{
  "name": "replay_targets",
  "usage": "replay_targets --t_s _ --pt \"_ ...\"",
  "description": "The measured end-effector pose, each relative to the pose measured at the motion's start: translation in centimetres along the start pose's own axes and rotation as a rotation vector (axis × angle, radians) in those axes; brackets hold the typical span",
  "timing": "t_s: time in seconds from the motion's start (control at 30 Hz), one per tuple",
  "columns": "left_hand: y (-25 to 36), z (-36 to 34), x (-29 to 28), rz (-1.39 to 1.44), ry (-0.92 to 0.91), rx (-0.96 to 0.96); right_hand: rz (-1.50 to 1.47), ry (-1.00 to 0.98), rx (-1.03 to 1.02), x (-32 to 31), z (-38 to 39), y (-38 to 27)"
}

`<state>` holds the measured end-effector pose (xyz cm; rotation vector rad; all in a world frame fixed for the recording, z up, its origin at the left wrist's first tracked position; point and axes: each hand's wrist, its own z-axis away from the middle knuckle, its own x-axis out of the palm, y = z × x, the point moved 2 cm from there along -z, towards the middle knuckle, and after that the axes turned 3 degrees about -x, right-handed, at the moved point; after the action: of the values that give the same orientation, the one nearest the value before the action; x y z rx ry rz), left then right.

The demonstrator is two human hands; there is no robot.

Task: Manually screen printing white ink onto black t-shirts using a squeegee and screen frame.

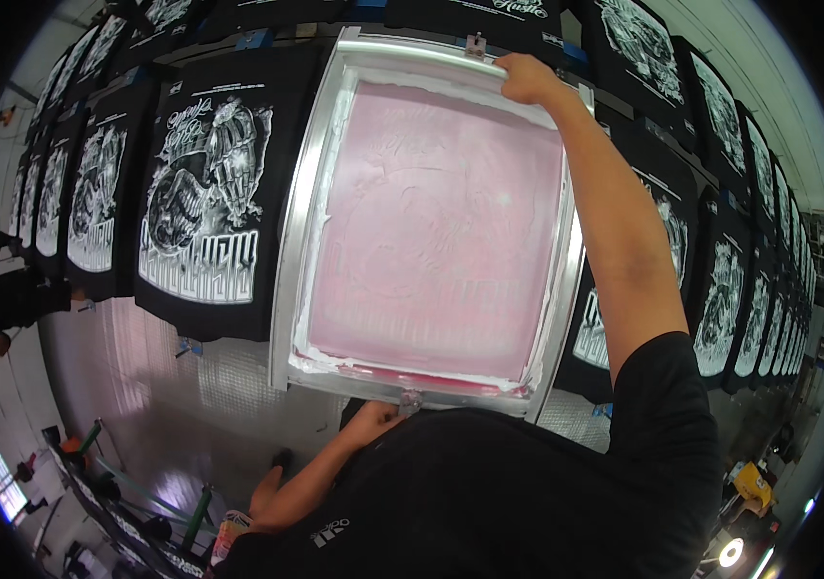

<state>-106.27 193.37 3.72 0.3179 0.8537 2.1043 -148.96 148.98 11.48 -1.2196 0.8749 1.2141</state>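
A silk-screen printing frame (298,217) with silvery metal sides lies before me over the row of shirts. Its pinkish mesh (431,241) shows a faint design, and white ink is smeared round the inner border. At the far edge, my right hand (530,79) is closed over the frame's rail, right of a small metal clamp (475,46). My left hand (373,423) is closed at the near edge, beside another clamp (412,399); its fingertips are partly hidden, so what it grips there is unclear. Whatever lies under the frame is hidden.
Black shirts with white prints (205,193) lie in rows left, right and beyond the frame. Another person (12,299) in black is at the far left. A bright lamp (731,552) and a yellow item (752,485) are at lower right.
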Motion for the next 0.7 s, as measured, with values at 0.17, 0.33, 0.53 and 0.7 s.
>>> replay_targets --t_s 0.17,0.33,0.53,0.7 --pt "-2.1 -1.6 0.6 0.104 -0.037 0.138 -0.061 0.105 -0.145 3.6 10.9 -4.1" --pt "-1.7 -2.0 0.6 0.158 -0.075 0.168 -0.140 -0.111 -0.051 6.1 26.5 -14.7" --pt "-0.3 -1.4 1.0 0.039 -0.088 0.098 -0.225 0.060 -0.052 11.0 42.3 -23.6" --pt "1.8 0.0 1.4 -0.320 0.049 -0.052 -0.250 0.056 -0.039 11.7 45.6 -24.9"
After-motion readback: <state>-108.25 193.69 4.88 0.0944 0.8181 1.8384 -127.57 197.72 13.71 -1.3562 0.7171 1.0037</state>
